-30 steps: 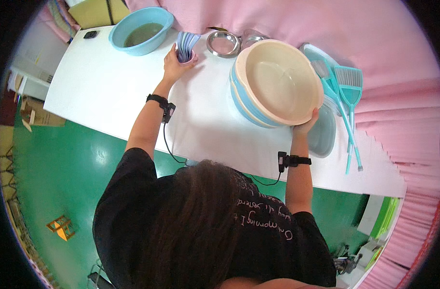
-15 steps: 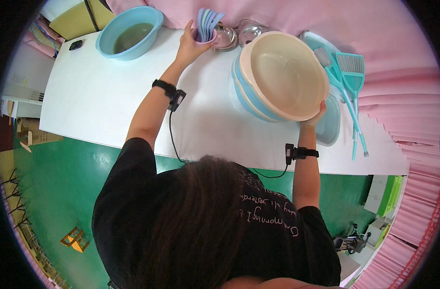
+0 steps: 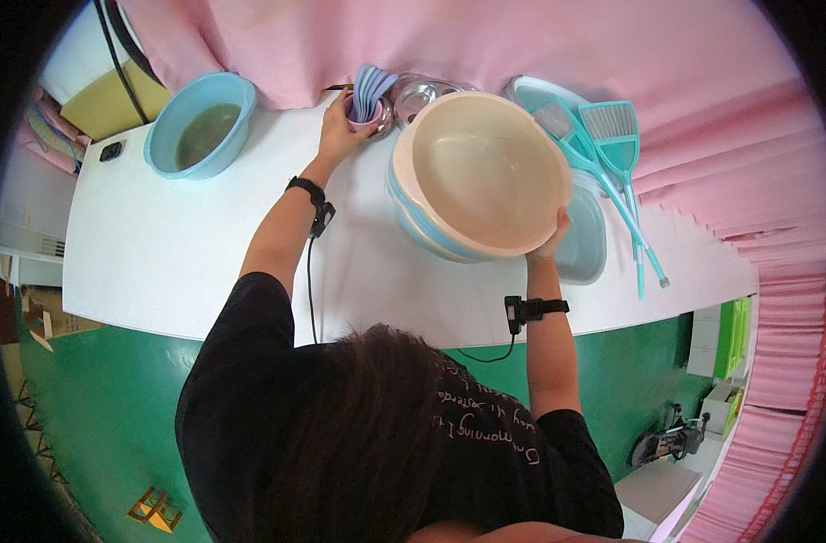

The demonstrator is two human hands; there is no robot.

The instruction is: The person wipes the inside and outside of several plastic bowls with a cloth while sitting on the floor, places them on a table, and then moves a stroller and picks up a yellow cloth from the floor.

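My left hand point(image 3: 338, 134) is closed around a small pink cup point(image 3: 364, 120) at the back of the white table. Several curved pastel blue and lilac handles point(image 3: 371, 90) stick up from that cup; their lower ends are hidden. With my right hand point(image 3: 550, 237) I grip the right rim of a large cream basin point(image 3: 485, 181), its open side tipped toward me. Blue and cream bands point(image 3: 411, 217) show under its rim, and it looks like a stack. Shiny metal bowls point(image 3: 418, 98) sit behind the basin, beside the cup.
On the left a light-blue basin point(image 3: 243, 122) holds murky water. A turquoise brush and dustpan point(image 3: 616, 149) lie at the right over a pale teal tub point(image 3: 587, 237). A small black device point(image 3: 111, 150) rests at the far left. Pink curtain point(image 3: 322, 45) hangs behind the table point(image 3: 250, 226).
The whole view has shifted, so the table and its things appear lower and further left. Both hands keep their grips on the cup and the cream basin.
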